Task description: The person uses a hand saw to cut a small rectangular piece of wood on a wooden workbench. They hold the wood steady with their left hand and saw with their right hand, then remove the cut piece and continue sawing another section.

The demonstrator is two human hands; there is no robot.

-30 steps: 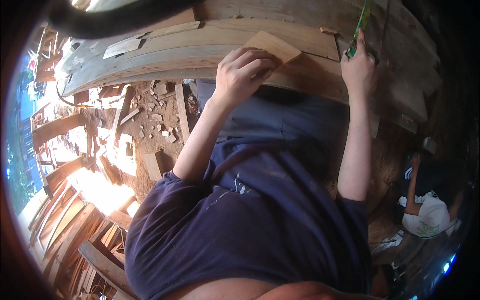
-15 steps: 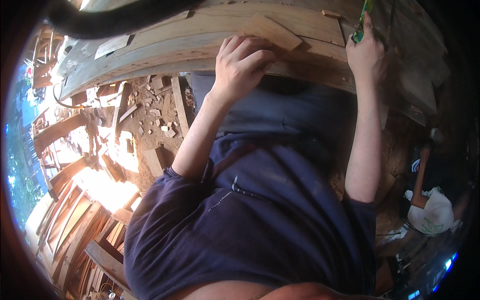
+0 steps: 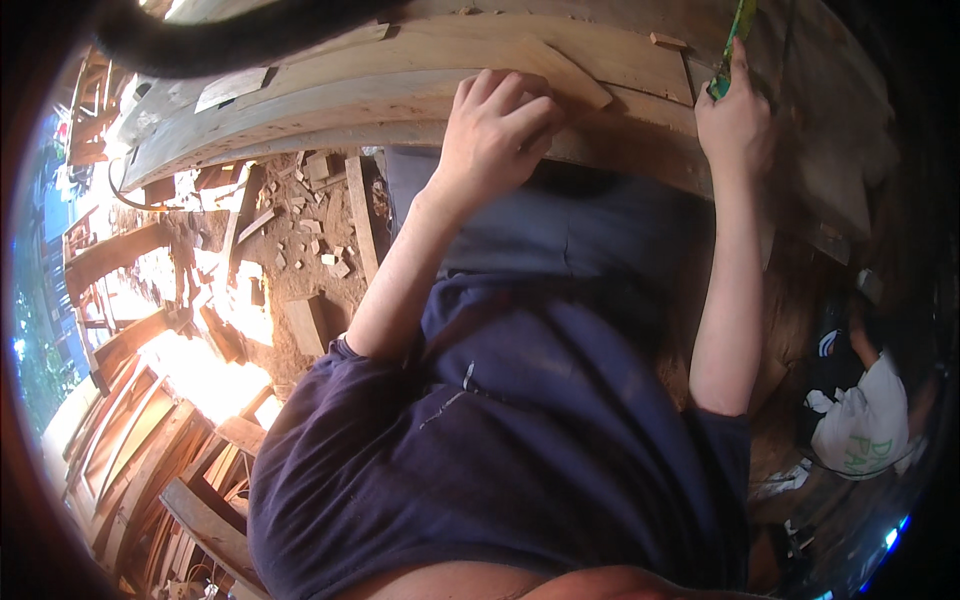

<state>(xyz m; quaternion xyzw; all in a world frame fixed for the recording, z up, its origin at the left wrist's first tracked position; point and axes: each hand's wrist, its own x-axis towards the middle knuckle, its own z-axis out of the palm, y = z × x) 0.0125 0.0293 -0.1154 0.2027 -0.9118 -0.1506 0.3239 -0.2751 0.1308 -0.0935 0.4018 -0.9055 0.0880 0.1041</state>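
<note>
My left hand (image 3: 498, 130) is over the near edge of the wooden workbench, its fingers curled and their tips hidden. It lies against the near-left side of a thin flat piece of wood (image 3: 567, 78) set at a slant on the bench; whether it grips that piece cannot be made out. Farther right, my right hand (image 3: 735, 125) is closed around a narrow green-and-yellow tool (image 3: 738, 35). My index finger stretches along this tool, whose far end runs out of view at the top.
The workbench (image 3: 330, 115) spans the top, bearing a small wood block (image 3: 668, 41) and a pale offcut (image 3: 232, 88). Wood scraps (image 3: 325, 215) litter the ground at left, near stacked boards (image 3: 130, 450). Another person in a white shirt (image 3: 868, 420) is low at right.
My left hand has shifted slightly right, and the slanted wood piece appears a little lower and farther right. The view has moved slightly. At right, the other person's arm has changed position.
</note>
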